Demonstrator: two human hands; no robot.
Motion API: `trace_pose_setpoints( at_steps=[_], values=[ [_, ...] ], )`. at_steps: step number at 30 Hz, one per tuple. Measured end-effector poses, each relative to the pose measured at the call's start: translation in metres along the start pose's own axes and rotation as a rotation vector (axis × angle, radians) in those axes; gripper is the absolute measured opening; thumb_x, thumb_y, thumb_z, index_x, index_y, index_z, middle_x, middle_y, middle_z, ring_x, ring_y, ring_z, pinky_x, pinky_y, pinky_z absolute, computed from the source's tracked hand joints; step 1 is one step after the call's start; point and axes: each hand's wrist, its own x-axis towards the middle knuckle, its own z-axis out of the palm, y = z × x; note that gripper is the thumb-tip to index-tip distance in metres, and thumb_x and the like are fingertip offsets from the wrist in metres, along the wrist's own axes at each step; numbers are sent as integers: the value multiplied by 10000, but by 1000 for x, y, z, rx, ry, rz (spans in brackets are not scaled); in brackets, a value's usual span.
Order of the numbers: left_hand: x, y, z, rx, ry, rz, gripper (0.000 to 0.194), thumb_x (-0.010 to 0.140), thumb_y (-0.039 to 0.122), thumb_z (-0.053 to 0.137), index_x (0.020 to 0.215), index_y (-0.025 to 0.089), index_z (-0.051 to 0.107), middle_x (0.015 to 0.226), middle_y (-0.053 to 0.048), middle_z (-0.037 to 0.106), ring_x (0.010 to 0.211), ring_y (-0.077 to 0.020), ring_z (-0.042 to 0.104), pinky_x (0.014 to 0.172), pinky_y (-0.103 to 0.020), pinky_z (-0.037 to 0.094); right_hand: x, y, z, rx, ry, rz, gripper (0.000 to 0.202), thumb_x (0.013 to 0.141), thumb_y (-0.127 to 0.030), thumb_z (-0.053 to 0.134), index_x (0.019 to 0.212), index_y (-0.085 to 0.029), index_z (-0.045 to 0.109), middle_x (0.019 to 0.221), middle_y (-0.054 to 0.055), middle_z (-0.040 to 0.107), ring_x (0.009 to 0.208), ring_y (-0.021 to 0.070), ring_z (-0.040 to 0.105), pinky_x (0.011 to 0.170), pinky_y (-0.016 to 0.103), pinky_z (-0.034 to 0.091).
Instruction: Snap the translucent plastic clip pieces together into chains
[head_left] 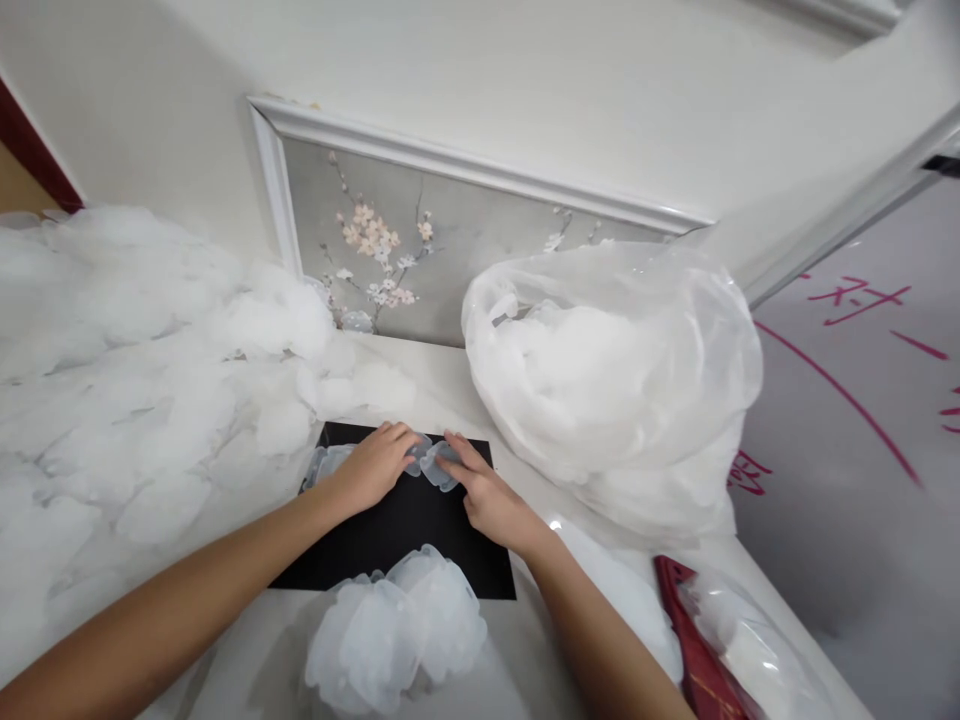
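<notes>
A black rectangular board (405,540) lies on the white table in front of me. Along its far edge are small translucent, petal-like pieces, one (439,470) between my hands and more (330,462) by its far left corner. My left hand (379,465) reaches over the far edge, its fingers bent together onto a translucent piece beside the middle one. From the right, my right hand (491,495) pinches the middle piece with thumb and fingers against the board. A stack of translucent scalloped sheets (397,635) sits at the board's near edge, touched by neither hand.
A large heap of similar white pieces (150,370) fills the left side. At the back right stands a clear plastic bag (615,380) full of them. A red object (701,640) and another plastic bag (757,640) lie at right, near a whiteboard (847,450). A framed floral panel (450,250) is behind.
</notes>
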Motion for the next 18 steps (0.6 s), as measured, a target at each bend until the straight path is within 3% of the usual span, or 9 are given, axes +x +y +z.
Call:
trace_pose_setpoints(
  at_steps=[3, 7, 10, 13, 15, 18],
  values=[
    [23, -7, 3, 8, 9, 5, 106, 887, 175, 558, 914, 183, 661, 964, -79, 625, 970, -264, 585, 811, -389, 496, 4, -1, -4, -54, 22, -5, 566, 783, 16, 478, 1302, -174, 602, 1520, 132, 427, 1485, 285, 239, 1171, 569, 299],
    [32, -16, 4, -11, 21, 29, 141, 871, 183, 583, 736, 189, 624, 865, -64, 603, 882, -244, 582, 798, -380, 479, 11, -11, -7, 131, 200, 117, 230, 916, -232, 531, 1047, -219, 720, 1169, 87, 714, 1312, 317, 509, 1105, 572, 361],
    [26, -20, 3, -40, 37, 32, 164, 875, 185, 558, 720, 195, 609, 845, -68, 603, 867, -243, 569, 808, -384, 469, 15, -16, -4, 608, 303, 326, 315, 918, -467, 530, 1008, -215, 696, 999, 64, 739, 1046, 294, 666, 933, 484, 519],
    [19, -18, 2, -90, 43, 32, 170, 864, 143, 513, 738, 207, 607, 808, -55, 611, 846, -237, 562, 803, -377, 467, 16, -15, 1, 1071, 279, 446, 476, 774, -614, 664, 1013, -203, 653, 951, 74, 724, 921, 270, 696, 778, 419, 576],
    [16, -14, 0, -129, 59, 14, 181, 837, 102, 496, 768, 214, 620, 788, -48, 620, 845, -240, 566, 822, -387, 464, 17, -13, 4, 1209, 277, 481, 527, 694, -631, 733, 974, -194, 640, 906, 83, 721, 897, 268, 701, 747, 409, 580],
    [15, -8, -5, -203, 134, -68, 177, 805, 102, 510, 822, 219, 643, 829, -54, 647, 891, -251, 588, 860, -407, 467, 17, -12, 4, 1260, 293, 499, 535, 679, -643, 737, 945, -191, 628, 860, 86, 719, 867, 264, 705, 740, 408, 577]
  ],
)
